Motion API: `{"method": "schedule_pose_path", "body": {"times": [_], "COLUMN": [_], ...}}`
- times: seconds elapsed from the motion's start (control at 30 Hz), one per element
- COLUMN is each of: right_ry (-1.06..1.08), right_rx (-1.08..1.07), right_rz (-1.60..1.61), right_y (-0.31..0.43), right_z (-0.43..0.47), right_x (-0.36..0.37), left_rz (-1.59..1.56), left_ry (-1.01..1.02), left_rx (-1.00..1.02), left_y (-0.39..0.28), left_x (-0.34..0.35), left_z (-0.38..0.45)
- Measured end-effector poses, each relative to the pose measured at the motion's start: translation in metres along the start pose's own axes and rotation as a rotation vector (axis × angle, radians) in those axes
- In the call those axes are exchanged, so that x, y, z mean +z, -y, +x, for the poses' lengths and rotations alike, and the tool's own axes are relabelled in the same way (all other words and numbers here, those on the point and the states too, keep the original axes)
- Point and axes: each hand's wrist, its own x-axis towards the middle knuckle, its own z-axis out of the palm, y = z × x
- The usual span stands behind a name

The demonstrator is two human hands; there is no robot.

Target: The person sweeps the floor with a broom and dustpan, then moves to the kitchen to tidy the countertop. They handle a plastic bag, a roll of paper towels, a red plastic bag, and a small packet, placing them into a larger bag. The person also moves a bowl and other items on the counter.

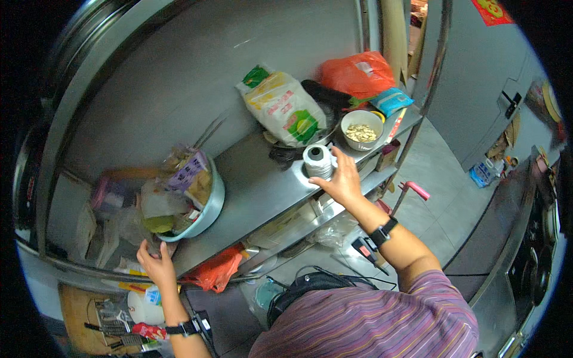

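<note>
A cone of white twine (318,161) with a dark core stands on the stainless steel shelf (250,183), its end facing up at me. My right hand (342,179) is at its near right side, thumb in front and fingers curved along the right edge; whether they press on it is hard to tell. Lower left, my left hand (157,267) hangs with thumb and fingers apart, nothing in it. Just beyond it sits a light blue plastic basin (215,203) piled with bagged goods, including a bag with a purple label (190,169).
Behind the twine lie a white printed sack (286,107), a red plastic bag (358,74), a blue packet (392,102) and a bowl (363,144) of pale slices. Below are a lower shelf (309,220) and a red bag (219,270). Utensils (114,329) fill a rack at lower left.
</note>
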Motion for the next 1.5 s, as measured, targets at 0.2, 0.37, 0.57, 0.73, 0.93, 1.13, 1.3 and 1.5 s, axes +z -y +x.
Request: {"method": "schedule_pose_path", "body": {"times": [0.2,0.37,0.57,0.73,0.93,1.13,1.3,1.5], "right_ry": [0.03,0.047,-0.246,-0.466,-0.446,-0.318,-0.249,-0.284], "right_rx": [-0.043,-0.197,0.096,0.278,0.302,0.43,0.427,0.391], "right_rz": [-0.023,0.165,0.075,-0.145,-0.305,-0.37,-0.333,-0.365], "right_y": [0.001,-0.005,-0.067,-0.128,-0.164,-0.194,-0.207,-0.204], "right_z": [0.023,0.008,0.015,0.096,0.196,0.223,0.217,0.208], "right_x": [0.01,-0.029,-0.11,-0.142,-0.124,-0.095,-0.097,-0.11], "left_rz": [-0.17,-0.154,-0.19,-0.269,-0.327,-0.248,-0.274,-0.309], "left_ry": [0.092,0.136,0.164,0.187,0.249,0.29,0.334,0.35], "left_rx": [0.168,0.19,0.156,0.177,0.184,0.262,0.276,0.251], "left_y": [-0.041,-0.058,-0.065,-0.088,-0.126,-0.143,-0.145,-0.143], "left_x": [-0.006,-0.007,-0.003,0.011,0.03,0.038,0.041,0.047], "left_z": [-0.036,-0.051,-0.066,-0.06,-0.055,-0.057,-0.061,-0.062]}}
